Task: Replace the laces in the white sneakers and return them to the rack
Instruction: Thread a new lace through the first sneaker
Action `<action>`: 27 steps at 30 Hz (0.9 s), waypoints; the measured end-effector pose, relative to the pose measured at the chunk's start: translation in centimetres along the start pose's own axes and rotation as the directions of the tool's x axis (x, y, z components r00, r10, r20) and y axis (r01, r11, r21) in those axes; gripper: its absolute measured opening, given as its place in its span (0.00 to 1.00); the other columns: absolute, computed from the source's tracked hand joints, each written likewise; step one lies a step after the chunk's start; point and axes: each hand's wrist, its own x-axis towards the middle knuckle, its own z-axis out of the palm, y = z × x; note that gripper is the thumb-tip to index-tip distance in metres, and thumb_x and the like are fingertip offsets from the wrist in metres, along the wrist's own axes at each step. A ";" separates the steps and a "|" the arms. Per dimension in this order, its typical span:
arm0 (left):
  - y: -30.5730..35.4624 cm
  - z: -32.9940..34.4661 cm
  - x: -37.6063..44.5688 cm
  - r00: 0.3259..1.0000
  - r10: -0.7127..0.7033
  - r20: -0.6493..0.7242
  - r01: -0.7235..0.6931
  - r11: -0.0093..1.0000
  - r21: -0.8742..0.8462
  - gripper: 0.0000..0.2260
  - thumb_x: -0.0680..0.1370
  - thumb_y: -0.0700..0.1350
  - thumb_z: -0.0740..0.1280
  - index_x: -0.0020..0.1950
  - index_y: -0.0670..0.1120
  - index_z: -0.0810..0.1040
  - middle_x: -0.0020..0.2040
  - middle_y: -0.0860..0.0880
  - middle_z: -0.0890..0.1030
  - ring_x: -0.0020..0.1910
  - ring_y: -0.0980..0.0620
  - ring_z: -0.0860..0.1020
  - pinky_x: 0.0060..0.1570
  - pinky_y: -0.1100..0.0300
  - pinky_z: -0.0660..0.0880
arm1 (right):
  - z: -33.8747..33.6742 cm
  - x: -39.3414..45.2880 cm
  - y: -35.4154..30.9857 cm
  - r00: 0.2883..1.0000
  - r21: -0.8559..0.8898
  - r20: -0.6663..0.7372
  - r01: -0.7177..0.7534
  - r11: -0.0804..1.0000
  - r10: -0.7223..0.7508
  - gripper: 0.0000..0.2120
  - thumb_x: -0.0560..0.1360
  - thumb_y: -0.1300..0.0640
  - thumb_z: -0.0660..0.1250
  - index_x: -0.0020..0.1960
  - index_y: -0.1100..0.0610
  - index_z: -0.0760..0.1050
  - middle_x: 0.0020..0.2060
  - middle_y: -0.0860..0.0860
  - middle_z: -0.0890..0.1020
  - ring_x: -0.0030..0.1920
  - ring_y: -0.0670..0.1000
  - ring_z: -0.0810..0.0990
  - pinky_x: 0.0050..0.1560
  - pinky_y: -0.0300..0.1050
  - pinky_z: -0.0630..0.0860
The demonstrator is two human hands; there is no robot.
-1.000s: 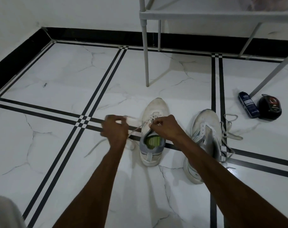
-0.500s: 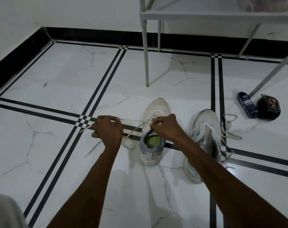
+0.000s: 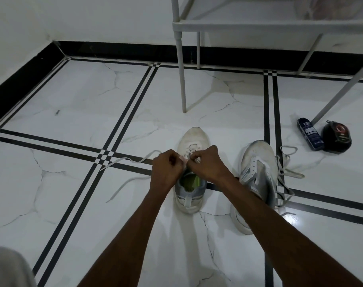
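A white sneaker (image 3: 194, 139) with a green insole stands upright on the floor, toe pointing away from me. My left hand (image 3: 167, 168) and my right hand (image 3: 207, 162) meet over its eyelets, both pinching the white lace (image 3: 126, 160), whose two loose ends trail left across the tiles. The second white sneaker (image 3: 257, 162) lies tilted on its side to the right, its own lace (image 3: 286, 162) spilling loosely to the right. The white rack (image 3: 259, 23) stands behind, its front left leg just beyond the upright sneaker.
A dark blue tube (image 3: 310, 136) and a round black tin (image 3: 337, 137) lie on the floor at the right, beside a slanted rack leg (image 3: 342, 88). The white marble floor carries black stripes. A black skirting runs along the wall.
My left hand has come back in from the left to the sneaker's eyelets, meeting my right hand. The lace that was pulled taut now lies slack on the floor.
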 end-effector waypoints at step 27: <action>1.9 -7.6 3.0 0.951 -0.189 0.244 0.263 0.909 -0.322 0.20 0.84 0.57 0.59 0.39 0.46 0.76 0.38 0.46 0.80 0.41 0.53 0.78 0.47 0.61 0.69 | -3.1 4.0 -4.1 0.962 0.015 0.271 0.038 0.999 -0.041 0.08 0.78 0.60 0.65 0.48 0.55 0.84 0.34 0.49 0.83 0.37 0.49 0.80 0.40 0.45 0.77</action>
